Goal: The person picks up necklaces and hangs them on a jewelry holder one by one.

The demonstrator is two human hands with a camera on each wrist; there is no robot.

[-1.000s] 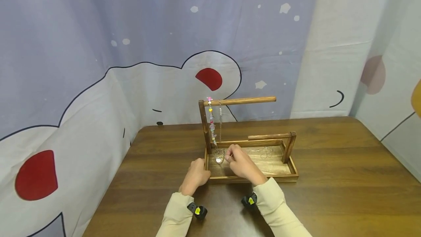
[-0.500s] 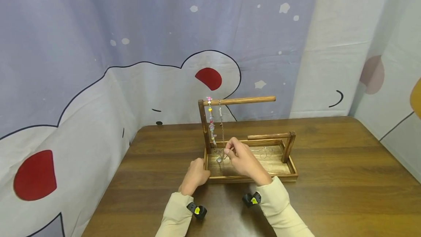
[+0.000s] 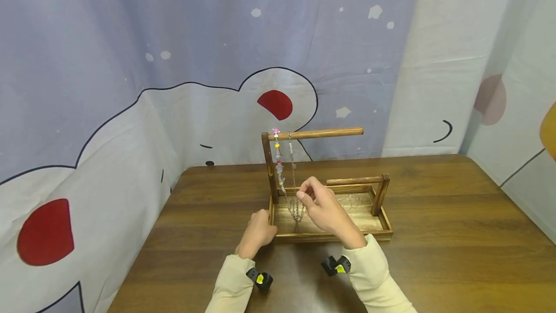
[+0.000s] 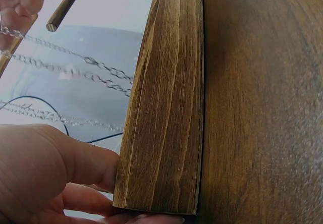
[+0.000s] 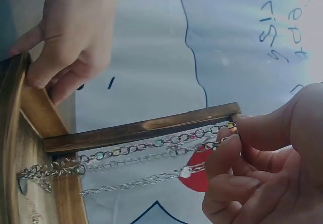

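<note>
My left hand [image 3: 258,228] grips the left end of a wooden jewelry stand's tray [image 4: 161,108], its thumb and fingers on either side of the corner. Thumb and forefinger of my right hand [image 3: 321,206] pinch a silver chain necklace [image 5: 151,146], which hangs in strands over the tray's left part. In the right wrist view the lower strands bunch near the tray floor. Left of the right hand, a colorful beaded necklace [image 3: 280,168] and a thin chain with pearl-like beads [image 3: 291,149] hang from the upper rod [image 3: 330,133].
The stand's tall post [image 3: 269,168] rises at the tray's left end. A shorter post carries a low bar [image 3: 356,180] at the right. Thin ring-shaped pieces [image 3: 349,202] lie in the tray's right part. A printed curtain [image 3: 217,124] stands behind the brown table [image 3: 434,235].
My right hand has risen slightly and shifted right, drawing the chain up into hanging strands. The pale round pendant seen earlier no longer shows clearly. My left hand stays put.
</note>
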